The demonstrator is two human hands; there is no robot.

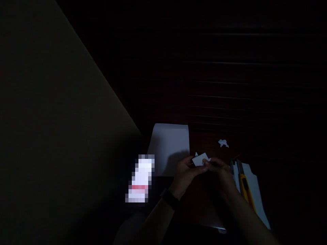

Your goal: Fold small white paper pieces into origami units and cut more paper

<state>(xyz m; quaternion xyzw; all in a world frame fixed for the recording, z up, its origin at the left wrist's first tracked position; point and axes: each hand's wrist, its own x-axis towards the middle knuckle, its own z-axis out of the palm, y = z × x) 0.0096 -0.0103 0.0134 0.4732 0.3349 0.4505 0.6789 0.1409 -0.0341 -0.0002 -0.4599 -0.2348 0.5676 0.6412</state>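
Observation:
A small folded white paper (200,159) is held up between both hands over the dark table. My left hand (184,173) pinches its left side and lower edge, thumb stretched along the bottom. On the right side, my right hand (221,170) grips it with the thumb on its face. Pointed flaps stick out at its upper left and right. Beyond the right hand lies another small folded paper piece (223,143) with pointed corners. Fingers behind the paper are partly hidden in the dim light.
A large white paper sheet (170,139) lies left of the hands. Right of them, a yellow utility knife (245,189) rests on more white paper (258,194). A bright blurred-out screen (141,177) glows at lower left. A pale wall (51,119) borders the left side.

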